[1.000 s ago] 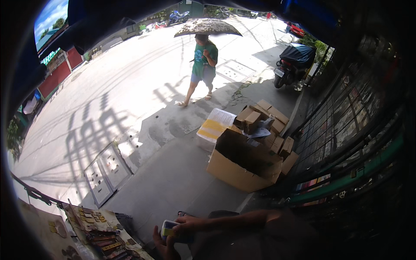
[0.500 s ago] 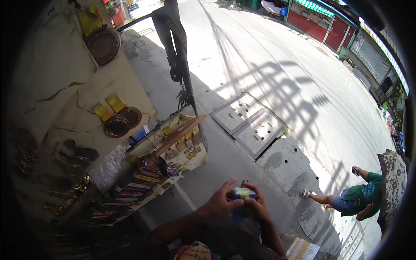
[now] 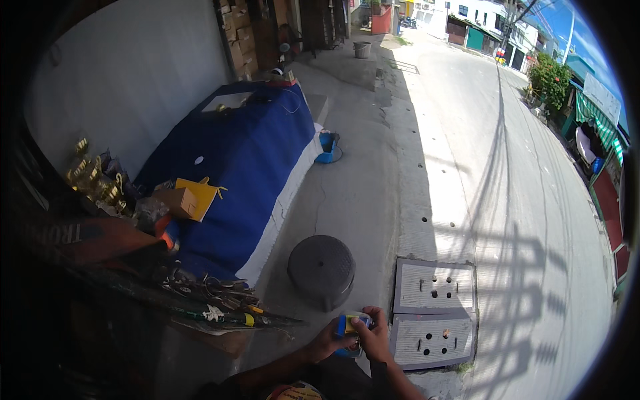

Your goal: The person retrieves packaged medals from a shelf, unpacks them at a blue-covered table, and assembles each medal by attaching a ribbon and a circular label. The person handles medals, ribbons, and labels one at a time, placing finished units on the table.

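The left hand (image 3: 323, 343) and right hand (image 3: 376, 341) hold a small blue-and-yellow, block-shaped object (image 3: 347, 327) between their fingers, above the grey concrete pavement (image 3: 352, 173), near the round dark plastic stool (image 3: 321, 267). Its yellow-and-blue face points upward; covering fingers leave its long axis unclear.

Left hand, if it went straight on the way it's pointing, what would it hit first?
Most likely the small blue-and-yellow item it's touching, then the right hand just beyond; exact depth is hard to judge.
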The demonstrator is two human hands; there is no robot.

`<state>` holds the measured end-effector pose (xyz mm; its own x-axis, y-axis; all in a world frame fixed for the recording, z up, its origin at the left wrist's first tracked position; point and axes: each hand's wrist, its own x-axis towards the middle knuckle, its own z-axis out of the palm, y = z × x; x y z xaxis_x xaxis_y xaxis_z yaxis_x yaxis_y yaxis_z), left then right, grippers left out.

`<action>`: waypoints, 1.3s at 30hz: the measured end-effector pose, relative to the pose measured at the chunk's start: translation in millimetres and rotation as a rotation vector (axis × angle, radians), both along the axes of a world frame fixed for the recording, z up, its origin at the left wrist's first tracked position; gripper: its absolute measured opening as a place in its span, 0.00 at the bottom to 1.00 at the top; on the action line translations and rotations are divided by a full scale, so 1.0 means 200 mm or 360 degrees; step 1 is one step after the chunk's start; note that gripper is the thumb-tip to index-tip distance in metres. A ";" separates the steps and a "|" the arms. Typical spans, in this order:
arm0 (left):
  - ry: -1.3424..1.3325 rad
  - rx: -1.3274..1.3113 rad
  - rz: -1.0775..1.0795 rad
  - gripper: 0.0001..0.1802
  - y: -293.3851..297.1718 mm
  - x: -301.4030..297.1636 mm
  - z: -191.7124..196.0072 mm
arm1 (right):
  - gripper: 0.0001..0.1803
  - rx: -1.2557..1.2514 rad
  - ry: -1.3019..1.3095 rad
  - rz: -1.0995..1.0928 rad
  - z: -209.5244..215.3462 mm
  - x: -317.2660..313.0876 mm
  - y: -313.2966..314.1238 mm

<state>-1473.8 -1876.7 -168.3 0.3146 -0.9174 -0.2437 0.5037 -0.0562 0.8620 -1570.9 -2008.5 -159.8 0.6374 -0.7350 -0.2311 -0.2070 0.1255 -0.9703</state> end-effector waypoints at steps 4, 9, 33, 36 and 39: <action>0.0077 0.0096 0.0458 0.31 -0.40 0.22 -0.14 | 0.26 -0.0190 0.0052 0.0770 -0.06 0.32 -0.53; -0.0124 0.0002 0.0868 0.25 -0.79 0.47 -0.12 | 0.24 -0.0440 -0.0214 0.0842 0.04 0.68 -0.92; 0.0645 -0.0341 0.1974 0.34 -1.85 2.03 0.09 | 0.02 0.0263 -0.0529 0.2552 0.10 3.02 -2.12; -0.0133 -0.0106 0.1950 0.35 -1.76 2.23 0.08 | 0.05 0.0191 -0.0555 0.2646 0.13 3.26 -2.03; 0.0247 -0.0230 0.2114 0.35 -1.66 2.47 0.09 | 0.06 0.0193 -0.0600 0.2740 0.19 3.51 -1.88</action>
